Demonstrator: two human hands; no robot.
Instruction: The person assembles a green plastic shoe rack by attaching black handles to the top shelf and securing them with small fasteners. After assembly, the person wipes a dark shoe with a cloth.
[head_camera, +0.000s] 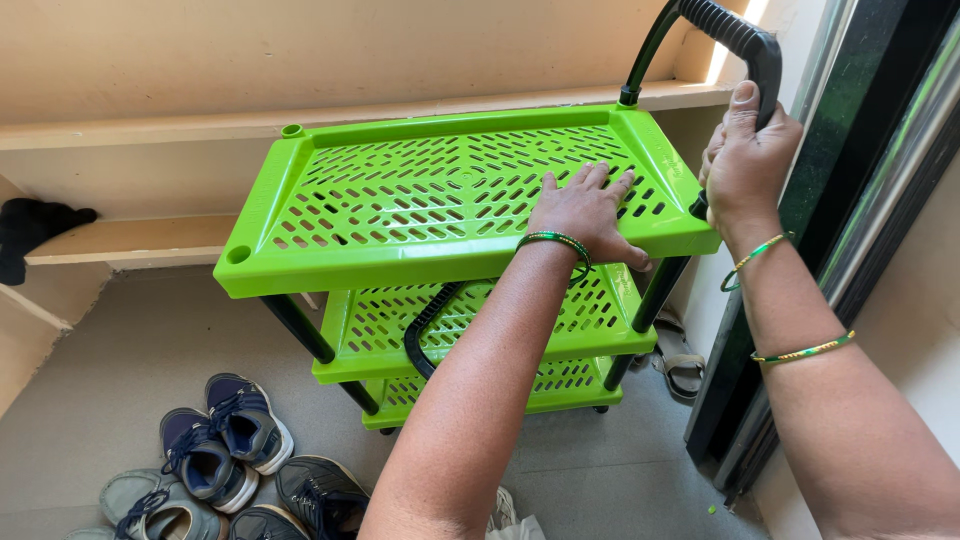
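Left hand (585, 212) open, fingers spread, palm flat on top shelf (440, 190) of green plastic rack, near its right edge. Right hand (742, 152) clamped around black handle (722, 30) at rack's right end. Rack stands on floor (120, 360), shoes (225, 435) just beside it, lower left

There was only one view, from a camera worn on the person's head, and it looked steeply down and forward over both forearms. It was close to the green rack (440, 190), whose top shelf filled the middle of the picture, with the floor (120, 350) far below it. No second view shared any part of the scene.
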